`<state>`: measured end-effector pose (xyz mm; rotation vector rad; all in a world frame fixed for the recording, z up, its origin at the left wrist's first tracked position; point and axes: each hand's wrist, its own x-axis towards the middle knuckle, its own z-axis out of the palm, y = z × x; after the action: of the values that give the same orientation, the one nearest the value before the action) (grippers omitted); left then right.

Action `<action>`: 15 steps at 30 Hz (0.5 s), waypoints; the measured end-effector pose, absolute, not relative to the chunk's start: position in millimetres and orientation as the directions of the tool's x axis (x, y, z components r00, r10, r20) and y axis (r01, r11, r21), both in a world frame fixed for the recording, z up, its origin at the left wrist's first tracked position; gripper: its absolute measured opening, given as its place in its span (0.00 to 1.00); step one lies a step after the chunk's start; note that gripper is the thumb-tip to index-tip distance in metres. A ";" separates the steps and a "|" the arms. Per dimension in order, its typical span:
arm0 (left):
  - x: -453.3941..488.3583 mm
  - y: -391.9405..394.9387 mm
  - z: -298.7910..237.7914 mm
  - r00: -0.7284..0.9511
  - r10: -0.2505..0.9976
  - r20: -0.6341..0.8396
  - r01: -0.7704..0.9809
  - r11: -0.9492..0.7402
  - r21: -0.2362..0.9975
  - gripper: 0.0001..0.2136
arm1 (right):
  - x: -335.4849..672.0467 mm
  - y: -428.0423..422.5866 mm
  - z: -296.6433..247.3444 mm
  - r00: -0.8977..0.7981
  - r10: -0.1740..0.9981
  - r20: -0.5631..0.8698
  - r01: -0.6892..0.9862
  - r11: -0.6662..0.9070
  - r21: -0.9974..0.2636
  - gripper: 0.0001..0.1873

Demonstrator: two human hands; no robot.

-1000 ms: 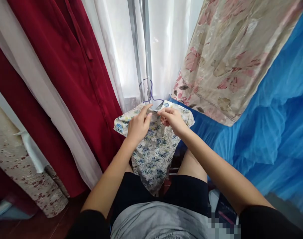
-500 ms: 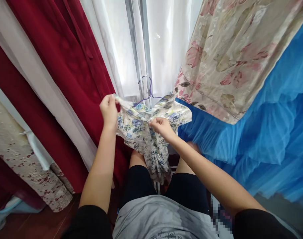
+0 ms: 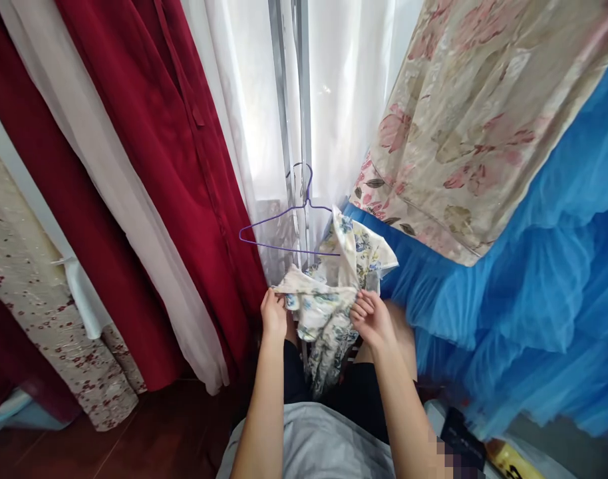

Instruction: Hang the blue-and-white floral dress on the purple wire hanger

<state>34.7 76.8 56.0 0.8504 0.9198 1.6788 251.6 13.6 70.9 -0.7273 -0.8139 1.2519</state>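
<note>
A white floral garment (image 3: 328,313) with blue and yellow flowers hangs by one shoulder from a purple hanger (image 3: 274,219). The hanger's left arm is bare, and its hook is up at a grey metal pole (image 3: 305,100). My left hand (image 3: 274,313) pinches the loose shoulder edge, below the bare hanger arm. Closed on the same cloth, my right hand (image 3: 368,316) grips it near the middle of the garment. The edge is stretched between both hands, and the lower part droops in folds between my legs.
Dark red curtains (image 3: 149,166) and pale cloths hang on the left. A beige cloth with pink flowers (image 3: 458,133) and blue ruffled fabric (image 3: 523,266) hang on the right. White sheer fabric (image 3: 348,80) is behind the pole. A yellow item (image 3: 513,459) lies at lower right.
The garment's left shoulder has come off the hanger. Both hands have moved down, the left one also rightward, pulling the cloth lower; the right hand has shifted right.
</note>
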 end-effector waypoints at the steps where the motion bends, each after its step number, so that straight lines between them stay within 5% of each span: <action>1: 41.3 70.6 59.8 -0.244 0.957 0.160 -0.400 -0.249 0.882 0.13 | 267.5 6.4 55.7 0.230 0.968 0.101 -0.516 0.209 -0.831 0.19; 4: 49.5 51.8 91.0 -0.182 0.881 0.437 -0.164 -0.466 0.870 0.15 | 296.6 -6.1 29.6 0.491 0.869 0.065 -0.488 0.336 -0.805 0.18; 7: 55.8 27.5 127.3 -0.047 0.754 0.655 0.057 -0.652 0.756 0.16 | 283.6 -6.2 37.1 0.534 0.843 0.067 -0.478 0.366 -0.798 0.16; 12: 79.6 -14.6 152.7 0.259 0.711 0.653 0.095 -0.692 0.716 0.15 | 210.4 -12.5 69.8 0.145 0.972 0.186 -0.398 0.230 -0.888 0.17; 15: 84.8 -21.4 154.5 0.470 0.674 0.570 0.131 -0.692 0.710 0.14 | 192.5 -27.8 79.6 -0.044 0.992 0.122 -0.503 0.084 -0.860 0.21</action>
<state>84.8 -21.4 154.5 2.1278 0.6652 1.1920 192.5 -27.8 79.6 -0.7061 -0.9145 1.3870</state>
